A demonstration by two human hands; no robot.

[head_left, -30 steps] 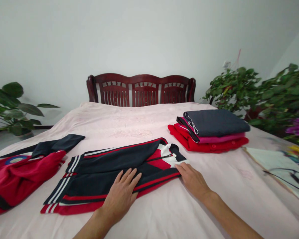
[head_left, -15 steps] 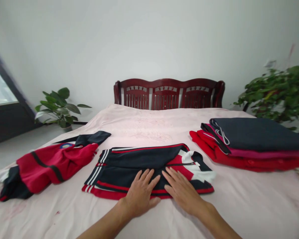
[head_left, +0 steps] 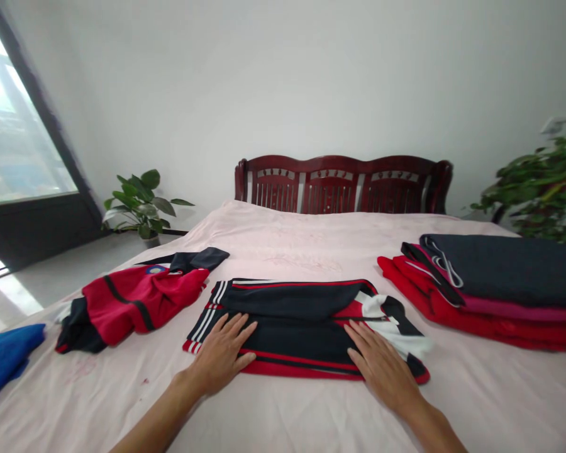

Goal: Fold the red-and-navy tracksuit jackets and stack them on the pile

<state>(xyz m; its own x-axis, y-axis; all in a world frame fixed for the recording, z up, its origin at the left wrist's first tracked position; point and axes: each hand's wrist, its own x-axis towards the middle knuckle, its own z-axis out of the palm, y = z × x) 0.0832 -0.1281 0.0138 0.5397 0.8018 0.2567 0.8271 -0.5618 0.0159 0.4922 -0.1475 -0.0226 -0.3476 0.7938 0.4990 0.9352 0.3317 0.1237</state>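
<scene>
A folded track jacket, navy with red and white panels and striped cuffs, lies flat on the bed in front of me. My left hand rests flat on its left part near the striped cuffs, fingers spread. On the right part, close to the collar, my right hand lies with its fingers apart. Neither hand grips the cloth. To the left, a crumpled red and navy jacket is spread loosely. A stack of folded clothes, dark on top with magenta and red below, sits at the right.
Pink bedding covers the bed under everything. Blue cloth lies at the left edge. Behind stands a dark wooden headboard, with potted plants on both sides and a glass door at far left.
My hands have moved apart over the folded jacket, the left toward the cuffs and the right toward the collar side. The view has turned left, bringing more blue cloth into sight.
</scene>
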